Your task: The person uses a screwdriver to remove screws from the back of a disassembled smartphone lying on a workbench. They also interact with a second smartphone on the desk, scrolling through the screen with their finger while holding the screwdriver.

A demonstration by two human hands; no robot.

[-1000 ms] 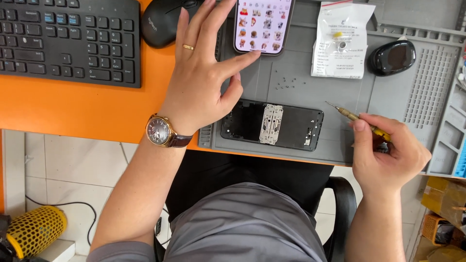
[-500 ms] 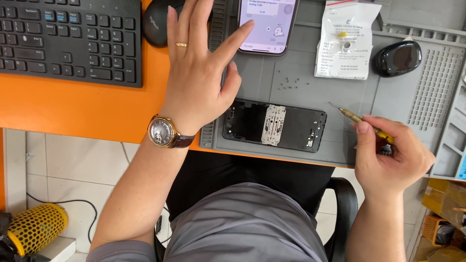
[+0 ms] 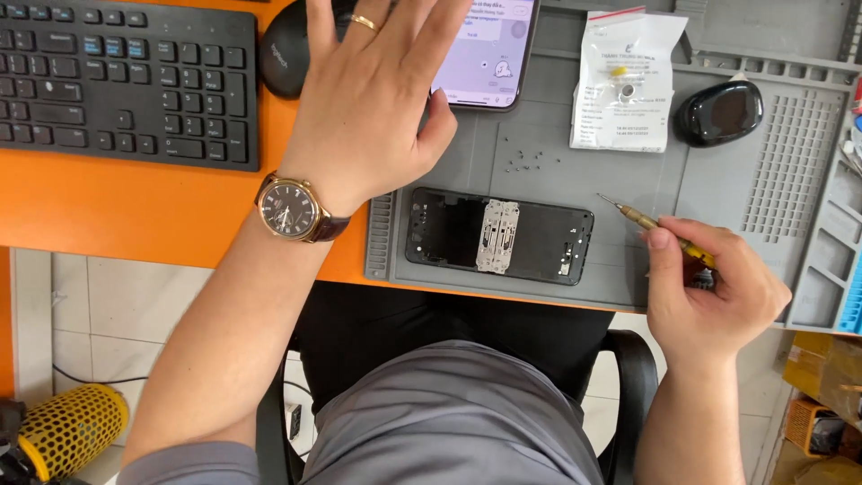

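White packet (image 3: 626, 83) lies above the frame (image 3: 498, 235); left hand (image 3: 373, 108) spread; right hand (image 3: 714, 292) grips screwdriver (image 3: 645, 219).

Lit phone screen (image 3: 485, 63) at mat's top edge, pale chat view, white rectangular plastic packet (image 3: 627, 81) just right of it

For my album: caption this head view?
Left hand over lit phone; right hand holds screwdriver beside opened phone frame.
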